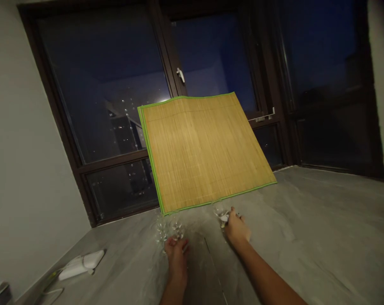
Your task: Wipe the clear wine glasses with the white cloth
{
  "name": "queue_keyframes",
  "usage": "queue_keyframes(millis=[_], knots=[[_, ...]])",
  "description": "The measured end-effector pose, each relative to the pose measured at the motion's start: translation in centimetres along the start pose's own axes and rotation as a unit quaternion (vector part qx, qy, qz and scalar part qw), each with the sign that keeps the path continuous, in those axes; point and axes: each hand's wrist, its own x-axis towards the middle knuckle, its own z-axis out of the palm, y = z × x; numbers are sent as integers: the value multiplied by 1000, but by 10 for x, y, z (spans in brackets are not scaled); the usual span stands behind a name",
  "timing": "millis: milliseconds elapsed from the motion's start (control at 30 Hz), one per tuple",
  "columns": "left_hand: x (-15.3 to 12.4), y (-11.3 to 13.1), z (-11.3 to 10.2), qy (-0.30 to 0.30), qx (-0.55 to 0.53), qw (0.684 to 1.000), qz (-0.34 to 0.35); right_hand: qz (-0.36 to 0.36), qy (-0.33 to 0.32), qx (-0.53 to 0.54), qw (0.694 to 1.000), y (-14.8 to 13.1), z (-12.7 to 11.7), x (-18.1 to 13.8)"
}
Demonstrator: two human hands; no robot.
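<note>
My left hand point(176, 250) reaches forward over the grey floor, fingers curled round the base of a small clear glass point(178, 228). A second clear glass point(162, 231) stands just left of it. My right hand point(235, 226) is closed on another small clear glass point(222, 214) near the foot of a bamboo mat. The bamboo mat point(203, 150), tan with a green border, leans upright against the dark window.
A large dark-framed window point(115, 84) fills the far wall, night outside. A white handle point(180, 75) sits on its frame. A white power adapter with cable point(80, 264) lies on the floor at left, by the pale wall point(17, 169).
</note>
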Motion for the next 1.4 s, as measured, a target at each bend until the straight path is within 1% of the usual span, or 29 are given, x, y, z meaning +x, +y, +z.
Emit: queue_keyframes(millis=[67,100,167,233,300,333,367,400,433,467,533,600,667,733,833,933,1067,1133,1200,1233,1300,1400], knots=[[0,-1,-1,-25,-41,999,-22,17,11,7,1000,3,-8,3],[-1,-2,-1,-35,-53,998,-30,25,27,16,999,3,-13,4],[-2,-2,0,-52,-69,996,-37,38,81,42,995,2,-25,7],[-3,-1,1,-63,-73,995,-39,26,161,79,983,-2,-37,7],[-4,0,3,-68,-61,995,-34,-35,238,131,962,-11,-43,3],[-5,0,4,-73,-49,996,-28,-78,262,163,948,-16,-43,-1],[-5,0,5,-78,-33,996,-22,-128,270,195,934,-22,-42,-6],[-6,-1,7,-84,-12,996,-13,-175,261,225,922,-28,-40,-13],[-7,-1,9,-90,13,996,-2,-220,234,247,914,-35,-37,-21],[-8,-1,10,-97,43,994,14,-267,190,256,909,-41,-34,-29],[-11,-2,13,-105,112,986,64,-329,98,260,902,-51,-29,-44],[-14,-1,15,-99,189,968,129,-357,33,263,896,-58,-27,-55],[-17,2,15,-76,270,942,185,-352,1,278,894,-60,-28,-62],[-20,5,15,-60,343,912,219,-342,-10,298,891,-59,-29,-65],[-23,10,14,-80,428,865,250,-352,-5,305,885,-56,-30,-65],[-25,15,12,-115,479,825,276,-341,31,292,893,-55,-26,-61],[-27,18,12,-175,516,796,265,-307,106,256,910,-55,-21,-52],[-29,19,12,-199,512,793,263,-275,148,230,922,-53,-20,-46],[-30,19,13,-200,483,807,274,-249,174,218,928,-51,-20,-42],[-31,20,13,-192,463,819,279,-246,174,219,928,-50,-20,-40],[-30,21,12,-167,425,843,283,-261,142,234,926,-49,-19,-40],[-26,21,11,-144,392,867,272,-299,41,282,911,-51,-17,-46]])
